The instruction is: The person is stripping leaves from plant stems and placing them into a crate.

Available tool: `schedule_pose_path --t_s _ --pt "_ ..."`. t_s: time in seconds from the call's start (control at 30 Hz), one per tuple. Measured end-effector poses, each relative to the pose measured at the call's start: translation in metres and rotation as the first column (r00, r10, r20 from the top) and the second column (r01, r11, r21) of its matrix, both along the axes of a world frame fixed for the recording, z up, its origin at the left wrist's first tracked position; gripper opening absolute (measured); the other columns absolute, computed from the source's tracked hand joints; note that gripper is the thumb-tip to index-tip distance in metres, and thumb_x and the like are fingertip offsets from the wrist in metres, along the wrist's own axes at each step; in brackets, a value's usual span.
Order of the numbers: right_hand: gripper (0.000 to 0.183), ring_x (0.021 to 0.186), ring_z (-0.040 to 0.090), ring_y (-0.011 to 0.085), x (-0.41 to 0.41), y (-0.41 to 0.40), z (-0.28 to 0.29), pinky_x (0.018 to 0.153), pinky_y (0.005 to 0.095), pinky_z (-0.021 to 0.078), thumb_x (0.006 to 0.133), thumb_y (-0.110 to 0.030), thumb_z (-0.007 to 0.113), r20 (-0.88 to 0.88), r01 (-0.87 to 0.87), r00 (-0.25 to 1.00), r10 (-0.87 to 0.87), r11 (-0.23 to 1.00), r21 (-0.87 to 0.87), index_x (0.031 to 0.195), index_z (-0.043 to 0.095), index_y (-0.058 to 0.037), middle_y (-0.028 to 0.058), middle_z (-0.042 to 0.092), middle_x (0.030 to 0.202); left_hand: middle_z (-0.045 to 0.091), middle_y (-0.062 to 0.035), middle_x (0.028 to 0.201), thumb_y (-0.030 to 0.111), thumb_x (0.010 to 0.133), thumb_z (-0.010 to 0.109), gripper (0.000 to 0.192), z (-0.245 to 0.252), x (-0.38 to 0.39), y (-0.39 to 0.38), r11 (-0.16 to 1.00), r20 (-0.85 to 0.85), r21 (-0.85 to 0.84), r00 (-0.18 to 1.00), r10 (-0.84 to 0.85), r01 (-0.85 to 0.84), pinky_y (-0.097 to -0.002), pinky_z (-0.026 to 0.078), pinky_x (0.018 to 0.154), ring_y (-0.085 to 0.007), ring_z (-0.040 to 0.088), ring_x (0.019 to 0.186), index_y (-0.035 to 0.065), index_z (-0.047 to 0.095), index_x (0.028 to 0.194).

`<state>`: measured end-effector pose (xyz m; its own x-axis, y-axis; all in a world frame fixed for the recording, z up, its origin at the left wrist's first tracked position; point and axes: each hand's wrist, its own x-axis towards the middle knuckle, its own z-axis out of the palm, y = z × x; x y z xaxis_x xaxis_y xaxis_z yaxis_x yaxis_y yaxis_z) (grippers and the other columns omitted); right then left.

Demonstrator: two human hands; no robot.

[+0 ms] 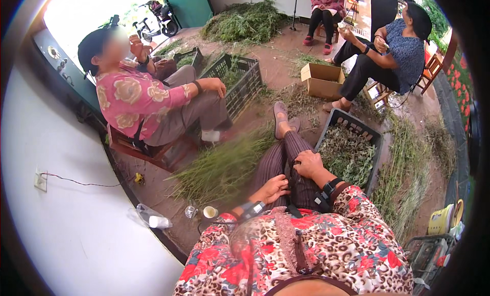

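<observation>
My left hand [273, 189] lies on my lap with its fingers loosely bent and a little apart, and no object shows in it. Across my right knee rests my right hand [308, 164], its fingers spread over the striped trousers [272, 162]. Right beside that leg stands a dark plastic crate [377, 150] holding cut leafy plants [346, 150], some grey-green and some brownish. A pile of long green stalks [222, 164] lies on the floor to the left of my legs, partly blurred.
Seated people surround me: one in pink [132, 97] at left, one in blue [405, 47] at right, another [327, 5] behind. Between them are a green crate [247, 83], a cardboard box [323, 87] and a plant heap [245, 22]. A paper cup [210, 212] stands near my left.
</observation>
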<state>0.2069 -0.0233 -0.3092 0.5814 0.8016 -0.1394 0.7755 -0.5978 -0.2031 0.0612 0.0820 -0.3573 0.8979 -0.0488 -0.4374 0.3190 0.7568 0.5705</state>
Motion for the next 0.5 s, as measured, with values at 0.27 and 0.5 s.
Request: schedule_pose_path --t_s 0.27,0.5 --pt "0.031 0.103 0.043 0.0176 -0.003 0.003 0.006 0.082 0.0437 0.0345 0.070 -0.035 0.050 0.009 -0.017 1.000 0.018 0.999 -0.042 0.092 0.061 -0.0158 -0.0004 0.053 0.102 0.041 -0.0018 0.077 0.008 0.081 0.044 0.005 0.002 0.000 0.003 1.000 -0.001 0.014 1.000 -0.016 0.016 -0.0406 0.041 0.076 -0.0135 0.045 0.072 0.0108 0.040 0.081" --pt "0.032 0.103 0.043 0.0172 0.000 0.004 0.008 0.080 0.0447 0.0361 0.069 -0.036 0.052 -0.029 -0.032 0.999 0.030 0.998 -0.057 0.093 0.061 -0.0166 -0.0004 0.053 0.103 0.046 -0.0028 0.079 0.008 0.080 0.048 0.006 -0.008 -0.001 0.007 0.994 -0.054 -0.097 0.998 0.037 -0.042 -0.0439 0.041 0.078 -0.0148 0.049 0.072 0.0091 0.045 0.085"
